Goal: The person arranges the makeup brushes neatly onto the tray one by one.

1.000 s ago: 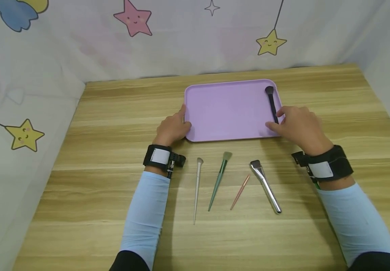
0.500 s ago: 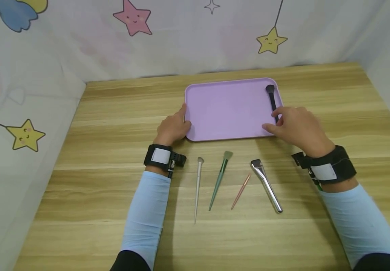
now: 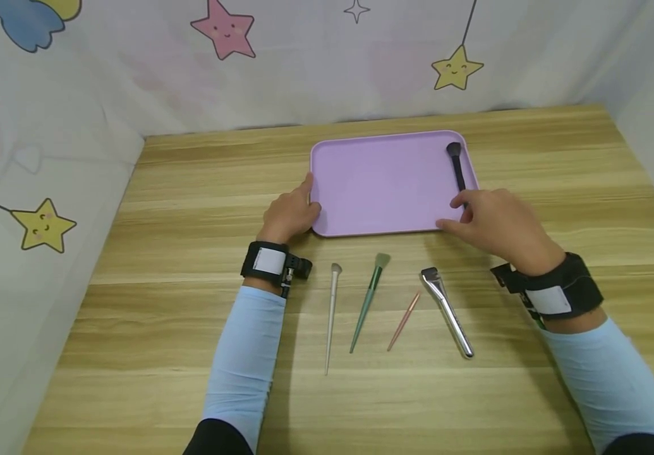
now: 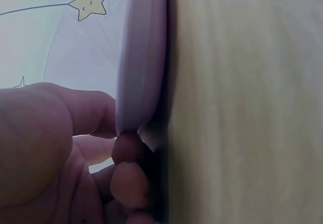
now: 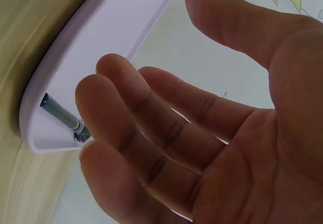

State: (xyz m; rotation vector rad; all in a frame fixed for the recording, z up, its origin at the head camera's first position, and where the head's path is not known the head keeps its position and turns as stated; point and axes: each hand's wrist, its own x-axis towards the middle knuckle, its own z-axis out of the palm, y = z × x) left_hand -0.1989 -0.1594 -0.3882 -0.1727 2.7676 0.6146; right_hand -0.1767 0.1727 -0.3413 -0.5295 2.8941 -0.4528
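Note:
A purple tray (image 3: 383, 189) lies at the back of the table with a black makeup brush (image 3: 457, 164) along its right side. My left hand (image 3: 288, 216) holds the tray's left edge; in the left wrist view its thumb is on one side of the tray rim (image 4: 141, 57) and its fingers are on the other. Over the tray's right front corner hovers my right hand (image 3: 500, 221), thumb and fingers apart. The right wrist view shows that palm (image 5: 237, 153) bare, the brush (image 5: 63, 114) lying in the tray beyond the fingertips. In the head view this hand hides the brush's handle end.
In front of the tray lie a thin white brush (image 3: 332, 316), a green brush (image 3: 368, 303), a short pink brush (image 3: 404, 321) and a silver flat-headed brush (image 3: 447, 313). A white curtain (image 3: 304, 76) with printed stars hangs behind the wooden table (image 3: 179, 303).
My right hand has let the black brush lie and drawn slightly back toward me, with thumb and fingers spread. The left hand stays at the tray's left edge.

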